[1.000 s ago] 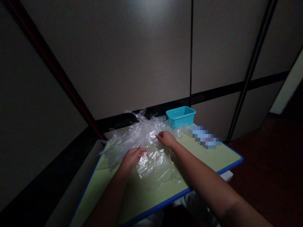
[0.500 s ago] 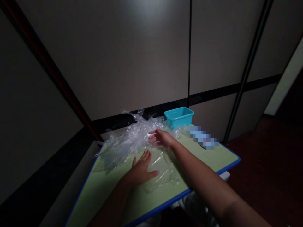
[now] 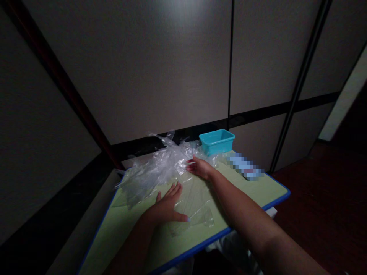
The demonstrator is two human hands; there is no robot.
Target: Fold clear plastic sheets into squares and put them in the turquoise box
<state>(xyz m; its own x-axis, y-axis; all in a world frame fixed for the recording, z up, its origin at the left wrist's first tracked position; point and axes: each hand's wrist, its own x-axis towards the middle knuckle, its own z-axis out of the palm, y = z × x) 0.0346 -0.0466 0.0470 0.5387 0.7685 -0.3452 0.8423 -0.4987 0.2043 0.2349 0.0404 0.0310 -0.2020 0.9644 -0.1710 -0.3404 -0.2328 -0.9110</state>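
A clear plastic bag (image 3: 195,204) lies spread on the light green table (image 3: 126,236), near its front edge. My left hand (image 3: 168,204) is open, its fingers stretched forward and its thumb out over the left side of this bag. Farther back, my right hand (image 3: 199,168) is also open, palm turned left and fingers apart, beside a loose heap of crumpled clear plastic bags (image 3: 155,170). Whether the right fingertips touch the heap I cannot tell.
A turquoise plastic basket (image 3: 218,143) stands at the table's back corner. In front of it to the right lies a pale blue, blurred-out flat object (image 3: 246,167). Large grey cabinet panels (image 3: 172,76) rise right behind the table. The table edge is blue.
My right hand has shifted slightly right, and my left hand slightly left with its thumb lower. The bag between them lies flatter and smoother.
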